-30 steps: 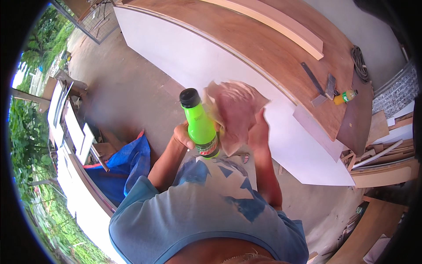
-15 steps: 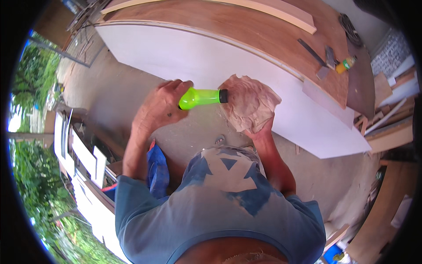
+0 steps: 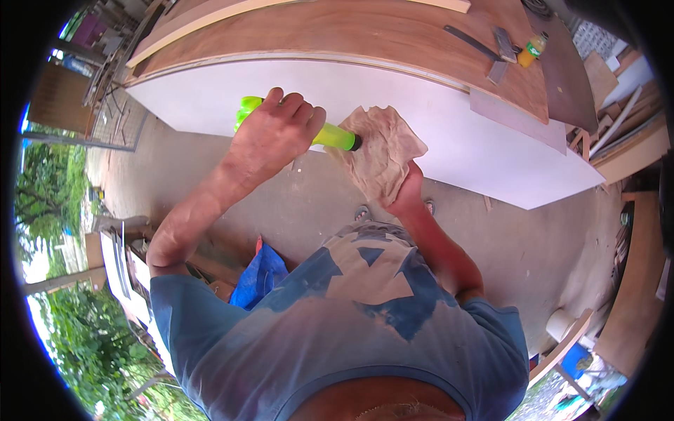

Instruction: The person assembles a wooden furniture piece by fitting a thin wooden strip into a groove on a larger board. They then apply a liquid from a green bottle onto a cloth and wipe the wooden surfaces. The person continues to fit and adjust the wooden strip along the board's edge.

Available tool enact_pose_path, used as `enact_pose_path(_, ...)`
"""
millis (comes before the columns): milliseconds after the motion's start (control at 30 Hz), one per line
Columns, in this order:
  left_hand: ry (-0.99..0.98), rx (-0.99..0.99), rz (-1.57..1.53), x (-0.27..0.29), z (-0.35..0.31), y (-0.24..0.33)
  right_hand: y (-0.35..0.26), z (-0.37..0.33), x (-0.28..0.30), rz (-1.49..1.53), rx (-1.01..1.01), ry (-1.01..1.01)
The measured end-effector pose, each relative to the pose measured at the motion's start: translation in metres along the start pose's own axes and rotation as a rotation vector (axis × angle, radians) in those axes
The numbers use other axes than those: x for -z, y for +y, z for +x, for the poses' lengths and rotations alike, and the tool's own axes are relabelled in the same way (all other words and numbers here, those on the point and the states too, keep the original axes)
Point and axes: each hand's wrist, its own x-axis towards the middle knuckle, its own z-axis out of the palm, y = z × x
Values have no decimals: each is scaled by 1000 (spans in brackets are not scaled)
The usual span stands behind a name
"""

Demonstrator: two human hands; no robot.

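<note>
My left hand point(image 3: 270, 137) grips a bright green bottle point(image 3: 330, 135) that lies tipped on its side, its dark cap end pressed against a crumpled tan cloth point(image 3: 379, 151). My right hand point(image 3: 406, 196) holds that cloth from below, mostly hidden under it. Both hands are in front of the white edge of a large board point(image 3: 449, 119) topped with brown plywood point(image 3: 337, 31).
On the plywood at the far right lie a metal square point(image 3: 474, 43), a small block point(image 3: 504, 43) and an orange bottle point(image 3: 531, 50). Stacked wood offcuts point(image 3: 625, 126) sit at the right. A blue bag point(image 3: 260, 274) lies on the concrete floor point(image 3: 210, 175) by my left side.
The green bottle went from upright to tipped sideways with its cap against the cloth. My left hand shifted its grip along the bottle; the right hand kept holding the cloth.
</note>
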Motion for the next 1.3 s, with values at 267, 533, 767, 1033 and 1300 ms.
enact_pose_path(267,124,-56,-64,9,26,-5,-17,3,-1,-44,100,107)
enact_pose_path(533,168,-35,-66,6,54,-6,-31,1,-11,-212,136,319)
enact_pose_path(767,187,-45,-83,2,65,-18,-44,-19,-21,-84,142,283)
enact_pose_path(1033,180,-138,-173,10,66,13,-59,-22,-8,-20,255,132)
enact_pose_path(1300,210,-105,-168,6,60,13,-61,-29,-23,-81,300,160)
